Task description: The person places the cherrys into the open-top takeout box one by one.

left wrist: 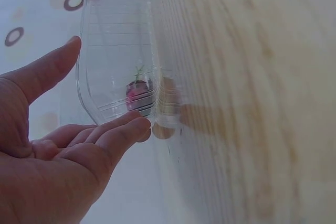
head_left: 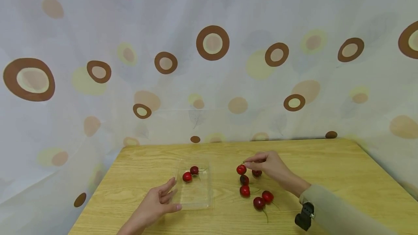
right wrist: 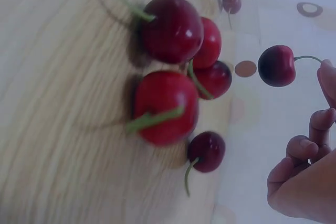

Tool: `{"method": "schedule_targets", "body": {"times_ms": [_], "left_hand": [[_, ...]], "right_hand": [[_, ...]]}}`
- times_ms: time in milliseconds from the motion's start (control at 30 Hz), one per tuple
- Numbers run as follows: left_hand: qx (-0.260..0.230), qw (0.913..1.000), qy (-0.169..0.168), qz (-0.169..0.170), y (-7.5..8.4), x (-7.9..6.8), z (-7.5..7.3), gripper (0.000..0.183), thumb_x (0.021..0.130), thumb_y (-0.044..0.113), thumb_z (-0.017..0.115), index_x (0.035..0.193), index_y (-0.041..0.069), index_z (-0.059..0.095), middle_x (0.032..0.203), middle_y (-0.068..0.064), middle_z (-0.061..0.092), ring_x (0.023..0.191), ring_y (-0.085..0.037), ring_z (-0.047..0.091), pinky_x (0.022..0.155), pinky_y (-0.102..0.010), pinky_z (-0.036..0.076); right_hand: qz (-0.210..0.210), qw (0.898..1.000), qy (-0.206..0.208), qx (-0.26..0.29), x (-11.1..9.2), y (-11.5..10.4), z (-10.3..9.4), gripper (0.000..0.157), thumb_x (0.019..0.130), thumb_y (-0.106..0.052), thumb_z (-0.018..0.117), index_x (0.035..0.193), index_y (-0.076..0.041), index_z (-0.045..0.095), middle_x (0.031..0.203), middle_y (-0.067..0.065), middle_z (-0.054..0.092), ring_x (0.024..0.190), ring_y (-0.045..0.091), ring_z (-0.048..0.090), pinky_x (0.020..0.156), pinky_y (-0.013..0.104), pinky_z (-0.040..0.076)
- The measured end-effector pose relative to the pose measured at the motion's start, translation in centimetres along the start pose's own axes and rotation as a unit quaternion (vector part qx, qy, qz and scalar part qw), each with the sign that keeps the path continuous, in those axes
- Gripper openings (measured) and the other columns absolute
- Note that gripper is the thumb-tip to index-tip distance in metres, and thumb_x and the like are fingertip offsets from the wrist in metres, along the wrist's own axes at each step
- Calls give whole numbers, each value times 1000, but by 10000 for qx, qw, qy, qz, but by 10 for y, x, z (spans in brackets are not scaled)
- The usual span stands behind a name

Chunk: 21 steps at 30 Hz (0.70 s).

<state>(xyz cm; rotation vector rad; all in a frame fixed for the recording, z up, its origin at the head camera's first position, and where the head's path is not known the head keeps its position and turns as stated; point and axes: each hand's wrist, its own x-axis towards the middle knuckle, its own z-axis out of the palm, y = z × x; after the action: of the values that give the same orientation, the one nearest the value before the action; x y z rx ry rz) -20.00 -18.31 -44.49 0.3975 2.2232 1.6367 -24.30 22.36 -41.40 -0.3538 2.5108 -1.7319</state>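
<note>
My right hand (head_left: 273, 167) pinches the thin stem of a red cherry (head_left: 241, 169). In the right wrist view that cherry (right wrist: 276, 65) hangs from the fingertips, above the table. A clear plastic tray (head_left: 196, 199) stands left of centre, with a bright red cherry (head_left: 187, 176) and a darker cherry (head_left: 194, 170) inside. Beside the tray's left side is my left hand (head_left: 152, 203), its thumb and fingers spread apart. In the left wrist view, the fingertips lie right at the tray's (left wrist: 118, 30) wall.
Several loose cherries with stems lie below and around my right hand, among them a dark red cherry (head_left: 259, 203) and a brighter cherry (head_left: 267, 196) close together. The wood-grain table (head_left: 137, 166) ends at a patterned curtain (head_left: 183, 93) behind.
</note>
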Motion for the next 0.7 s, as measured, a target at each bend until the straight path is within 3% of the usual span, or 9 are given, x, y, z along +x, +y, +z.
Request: {"method": "schedule_targets", "body": {"times_ms": [133, 433, 700], "left_hand": [[25, 10000, 45, 33, 0, -1, 1, 95, 94, 12, 83, 160, -15, 20, 165, -34, 21, 146, -53, 35, 106, -46, 51], [-15, 10000, 44, 50, 1, -2, 1, 94, 94, 11, 83, 160, -15, 21, 165, -34, 22, 146, -52, 34, 106, -44, 51], [19, 9998, 184, 49, 0, -2, 1, 95, 92, 11, 84, 160, -14, 23, 164, -32, 24, 146, -51, 36, 107, -46, 50]], "right_hand": [[-112, 9999, -103, 69, 8, -8, 12, 26, 98, -22, 78, 114, -1, 82, 109, 7, 75, 105, 24, 66, 95, 47, 54], [-201, 9990, -293, 265, 29, -23, 40, 24, 99, -21, 78, 112, -2, 82, 109, 9, 72, 103, 25, 65, 102, 55, 52], [-196, 9978, -467, 429, 48, -33, 67, 21, 98, -21, 79, 110, -4, 84, 108, 7, 74, 102, 24, 65, 102, 55, 51]]}}
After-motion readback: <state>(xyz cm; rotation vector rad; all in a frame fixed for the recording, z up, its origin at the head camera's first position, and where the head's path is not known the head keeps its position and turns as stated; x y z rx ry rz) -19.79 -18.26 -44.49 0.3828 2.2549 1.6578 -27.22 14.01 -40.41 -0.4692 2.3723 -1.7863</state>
